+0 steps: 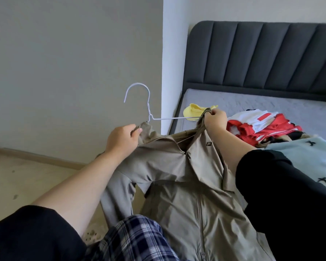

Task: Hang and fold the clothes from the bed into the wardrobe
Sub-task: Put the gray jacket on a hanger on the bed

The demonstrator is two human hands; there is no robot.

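Head view: a khaki zip jacket (177, 176) is held beside the bed (233, 100), its collar clamped in the fingers of the left hand (121, 140) and right hand (215, 119). Red-and-white clothes (252, 129) are heaped on the bed.

One arm of the hanger (148, 110) is hidden in the jacket (177, 194), hem cut off

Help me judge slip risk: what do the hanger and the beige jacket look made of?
Hanger: thin wire, seemingly metal with a smooth white coating, judging by its slim bent rod. Beige jacket: thin synthetic weave, probably, with a slight sheen and crisp creases.
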